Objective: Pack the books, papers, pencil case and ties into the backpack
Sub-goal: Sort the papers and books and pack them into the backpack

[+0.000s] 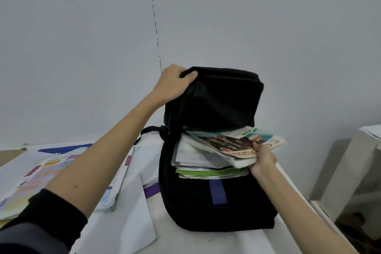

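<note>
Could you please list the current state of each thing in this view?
Black fabric backpack: open, flap lifted.
Left hand: grips the flap's corner.
Right hand: pinches colourful glossy books, angled half inside.
Green-edged book stack: inside the backpack.
Large colourful open book: lying flat on the white table.

— Can you read anything on the books?

— Hardly. The top book (237, 146), the one the right hand (261, 159) pinches at the mouth of the backpack (216, 202), has large red letters along its near edge, seen upside down. They look like "MODUL", though the print is blurred and I would not swear to it.

— And the cover under it?

— The teal and white book (266, 138) shows one big red letter near its corner, perhaps a "C"; the rest is cut off.

— The open book (41, 173) on the left?

— Coloured panels and lines of small print, all too blurred to read.
</note>
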{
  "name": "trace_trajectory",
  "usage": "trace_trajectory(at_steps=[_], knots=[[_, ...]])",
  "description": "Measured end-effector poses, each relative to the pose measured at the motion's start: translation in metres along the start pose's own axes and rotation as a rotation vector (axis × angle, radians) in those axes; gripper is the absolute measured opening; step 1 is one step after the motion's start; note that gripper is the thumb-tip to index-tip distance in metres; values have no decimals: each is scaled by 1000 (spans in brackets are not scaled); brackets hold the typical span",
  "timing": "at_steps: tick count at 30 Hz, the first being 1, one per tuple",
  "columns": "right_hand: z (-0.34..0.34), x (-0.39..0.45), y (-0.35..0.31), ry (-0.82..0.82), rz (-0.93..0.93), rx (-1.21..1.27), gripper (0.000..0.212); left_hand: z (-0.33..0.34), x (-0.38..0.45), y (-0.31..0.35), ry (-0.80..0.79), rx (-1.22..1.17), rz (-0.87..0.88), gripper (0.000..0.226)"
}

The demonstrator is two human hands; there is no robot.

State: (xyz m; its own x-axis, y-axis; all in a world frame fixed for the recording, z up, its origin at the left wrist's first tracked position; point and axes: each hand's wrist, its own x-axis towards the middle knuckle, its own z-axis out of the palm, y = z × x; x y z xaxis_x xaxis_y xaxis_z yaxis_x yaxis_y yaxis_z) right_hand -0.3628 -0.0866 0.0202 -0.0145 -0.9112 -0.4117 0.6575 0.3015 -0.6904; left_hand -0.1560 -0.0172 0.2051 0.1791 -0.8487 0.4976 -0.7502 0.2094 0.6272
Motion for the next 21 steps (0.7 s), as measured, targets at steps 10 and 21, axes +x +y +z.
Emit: trace_trajectory(at_steps=[10,21], knots=[[58,-35,58,-440,297,-375,35,-3,5,2,30,-45,-30,48],[35,-24,28,-556,-869,-1497,28,2,19,5,64,-46,25,49]])
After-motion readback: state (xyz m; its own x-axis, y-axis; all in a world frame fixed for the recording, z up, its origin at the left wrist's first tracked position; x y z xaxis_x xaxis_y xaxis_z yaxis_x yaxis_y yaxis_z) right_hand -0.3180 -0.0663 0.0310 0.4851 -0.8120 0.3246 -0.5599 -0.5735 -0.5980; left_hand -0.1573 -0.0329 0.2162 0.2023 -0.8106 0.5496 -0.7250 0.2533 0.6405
